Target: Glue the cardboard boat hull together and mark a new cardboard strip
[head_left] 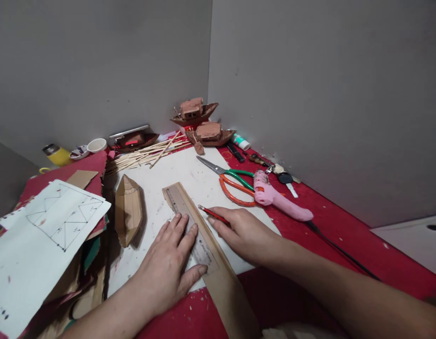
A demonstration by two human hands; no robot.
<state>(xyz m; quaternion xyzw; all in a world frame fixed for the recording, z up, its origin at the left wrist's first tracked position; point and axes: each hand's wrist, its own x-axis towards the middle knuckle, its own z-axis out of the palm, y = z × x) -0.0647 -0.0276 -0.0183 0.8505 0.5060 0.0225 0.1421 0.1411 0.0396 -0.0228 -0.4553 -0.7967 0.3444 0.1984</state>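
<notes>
My left hand (170,261) lies flat with fingers spread, pressing a metal ruler (189,226) onto a long cardboard strip (227,287). The strip runs diagonally across a white board (182,172). My right hand (244,233) rests just right of the ruler, its fingers closed on a red pencil (213,214) whose tip lies near the ruler's edge. An unpainted cardboard boat hull (128,209) sits left of the strip.
Orange and green scissors (232,181) and a pink glue gun (279,197) with its black cord lie to the right. Model boats (200,122), wooden sticks (147,153), a glue tube and keys line the wall. Paper templates (44,235) and cardboard scraps pile at the left.
</notes>
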